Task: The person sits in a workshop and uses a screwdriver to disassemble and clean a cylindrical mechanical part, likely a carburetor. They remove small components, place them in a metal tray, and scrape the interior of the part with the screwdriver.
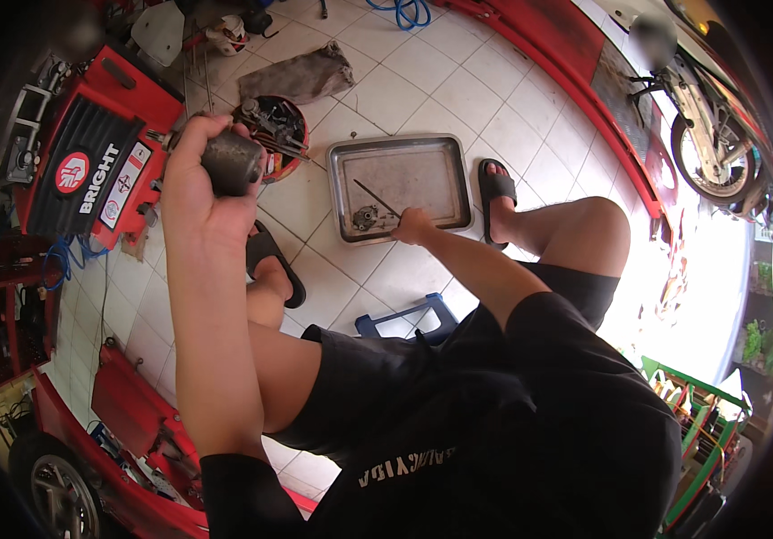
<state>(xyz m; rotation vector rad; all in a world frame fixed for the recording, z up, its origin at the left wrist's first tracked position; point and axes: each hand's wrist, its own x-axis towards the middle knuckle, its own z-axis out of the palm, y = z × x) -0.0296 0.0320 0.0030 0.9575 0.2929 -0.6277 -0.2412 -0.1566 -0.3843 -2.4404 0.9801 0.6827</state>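
My left hand [202, 184] is raised at the left, its fingers wrapped round a dark cylindrical canister [233, 163]. A small metal fitting sticks out beyond the fingers; the rest of the thing is hidden by the hand. Low over the near edge of a shallow metal tray [404, 142], my right hand [414, 226] is closed on a thin dark rod [374, 197] that slants up and left across the tray. Beside that hand, in the tray's near left corner, lies a small grey metal machine part [366, 217]. Whether the right fingers also touch this part, I cannot tell.
A round red tub [301, 162] of metal parts stands behind my left hand, with a grey cloth [298, 74] beyond. A blue stool-like frame [436, 314] is near my knees. Red equipment [104, 157] stands left; a motorcycle wheel [711, 157] is at far right.
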